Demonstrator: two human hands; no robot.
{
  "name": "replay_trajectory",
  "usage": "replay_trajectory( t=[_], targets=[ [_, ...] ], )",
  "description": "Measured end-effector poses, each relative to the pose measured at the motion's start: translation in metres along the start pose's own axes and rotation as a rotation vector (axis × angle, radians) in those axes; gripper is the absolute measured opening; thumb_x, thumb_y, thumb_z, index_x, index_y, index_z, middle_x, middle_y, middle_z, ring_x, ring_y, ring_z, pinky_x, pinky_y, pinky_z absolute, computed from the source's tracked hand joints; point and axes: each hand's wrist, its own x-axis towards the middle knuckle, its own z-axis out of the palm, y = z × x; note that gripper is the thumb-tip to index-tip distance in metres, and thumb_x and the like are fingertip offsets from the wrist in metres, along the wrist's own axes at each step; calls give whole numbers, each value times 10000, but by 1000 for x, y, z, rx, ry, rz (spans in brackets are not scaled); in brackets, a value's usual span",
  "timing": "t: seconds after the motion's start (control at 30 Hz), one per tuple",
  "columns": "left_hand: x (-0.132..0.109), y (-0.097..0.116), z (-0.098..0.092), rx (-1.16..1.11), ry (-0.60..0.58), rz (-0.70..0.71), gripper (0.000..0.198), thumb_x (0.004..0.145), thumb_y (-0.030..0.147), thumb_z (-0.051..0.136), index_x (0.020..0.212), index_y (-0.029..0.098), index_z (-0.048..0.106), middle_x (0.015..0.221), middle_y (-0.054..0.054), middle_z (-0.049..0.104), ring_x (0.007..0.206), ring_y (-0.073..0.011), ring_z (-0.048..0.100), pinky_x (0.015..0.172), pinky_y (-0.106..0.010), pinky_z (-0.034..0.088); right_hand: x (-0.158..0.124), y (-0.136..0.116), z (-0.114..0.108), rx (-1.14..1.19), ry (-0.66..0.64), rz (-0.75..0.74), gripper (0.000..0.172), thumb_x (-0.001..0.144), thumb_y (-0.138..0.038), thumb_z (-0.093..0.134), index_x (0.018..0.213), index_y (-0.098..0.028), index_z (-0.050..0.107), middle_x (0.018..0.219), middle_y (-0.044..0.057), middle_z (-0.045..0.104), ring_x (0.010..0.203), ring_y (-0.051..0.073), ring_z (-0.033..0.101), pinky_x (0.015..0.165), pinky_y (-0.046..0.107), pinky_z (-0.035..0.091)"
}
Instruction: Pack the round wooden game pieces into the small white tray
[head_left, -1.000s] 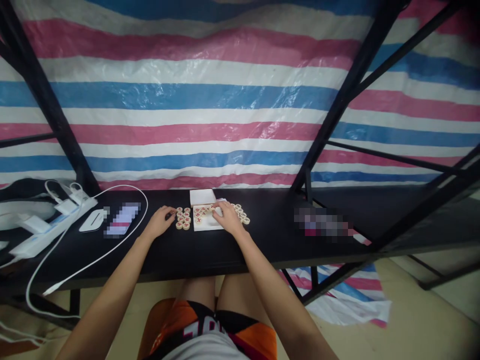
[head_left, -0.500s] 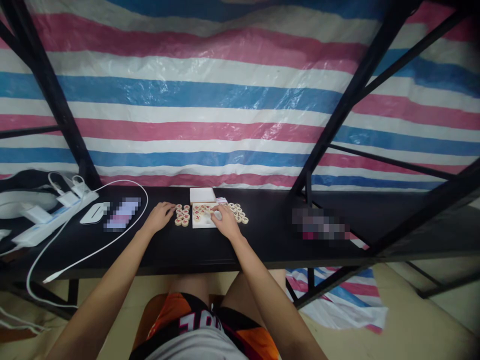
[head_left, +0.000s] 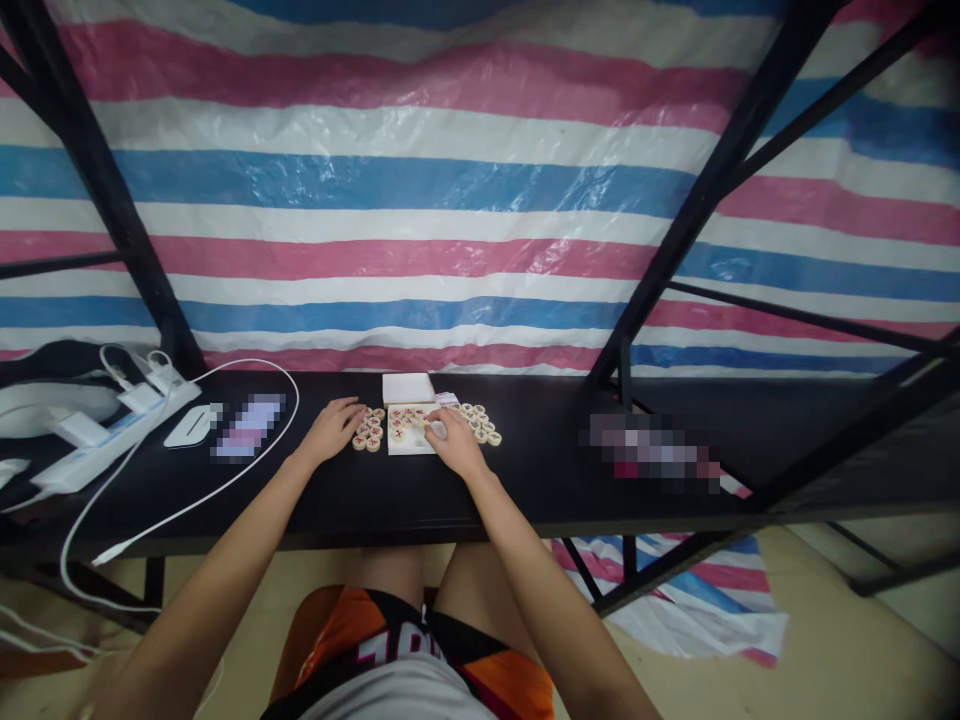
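Note:
My left hand (head_left: 334, 429) lies on the black tabletop with its fingers stretched out. Its fingertips touch the left edge of a cluster of round Chinese chess pieces with red characters (head_left: 369, 430). An open white box (head_left: 412, 449) sits right of that cluster, and several red-marked pieces (head_left: 406, 415) lie inside it. Over the box's right side is my right hand (head_left: 454, 443), its fingers curved and a gap showing between thumb and forefinger; I see no piece clearly held. Beyond that hand, more chess pieces with dark characters (head_left: 481, 424) lie in a group, partly hidden by its fingers.
Behind the box stands a white lid (head_left: 408, 388), with a small pale packet (head_left: 447, 399) beside it. On the left are a power strip (head_left: 112, 435), a white cable (head_left: 187, 504) and a blurred phone (head_left: 249, 428). Black metal posts (head_left: 660, 250) frame the desk before a striped sheet (head_left: 405, 180).
My left hand has moved slightly right and its fingers now reach against the red-marked pieces. My right hand stays over the box's right side. The view has shifted a little.

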Motion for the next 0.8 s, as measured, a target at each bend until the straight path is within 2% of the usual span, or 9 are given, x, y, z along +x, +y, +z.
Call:
replay_trajectory(
  t=[0.07,0.13,0.2,0.33,0.43,0.6,0.8],
  targets=[
    [-2,0,-6,4,123,-28,377,900,367,366,1093,180,630,1157,-100,586,1119,-238,494,1011,-400,351,0,0,1,0,7,-3,127,799,-239,501,880,-205,592,901,57,622,924,220,545,886,367,408],
    [-5,-3,-11,6,180,-69,339,887,324,373,1051,176,631,1059,-94,600,1046,-229,520,977,-386,377,0,0,1,-3,20,-1,135,802,-239,494,889,-208,593,906,56,621,932,220,544,887,368,408],
    [-7,-4,-15,0,151,-99,309,861,287,384,1002,178,636,977,-78,608,955,-216,549,919,-364,413,0,-1,1,-9,26,-6,137,802,-235,492,891,-208,594,903,55,621,926,219,544,884,366,407],
    [-10,-1,-16,-31,-36,-86,252,803,258,410,864,197,647,854,-37,623,751,-174,574,779,-304,451,0,-2,0,-11,21,-21,124,801,-226,497,880,-208,592,882,52,620,910,218,545,884,362,406],
    [-11,4,-16,17,-117,-83,220,771,252,429,784,211,644,792,-27,622,719,-175,570,725,-290,439,0,-3,-1,-13,12,-24,120,802,-227,500,877,-207,591,878,52,621,911,221,543,870,358,410],
    [-13,4,-16,54,-127,-115,295,736,235,451,944,204,657,811,-35,624,730,-186,582,694,-280,432,0,-5,0,-8,0,-28,124,800,-218,496,878,-206,591,889,50,625,896,217,545,864,360,413],
    [-12,1,-11,12,-112,-53,351,803,336,452,1057,203,654,1034,-74,610,936,-216,595,858,-314,442,0,-7,-1,-20,-2,-2,127,797,-218,503,880,-199,597,891,58,626,908,222,544,858,355,416]
  ],
)
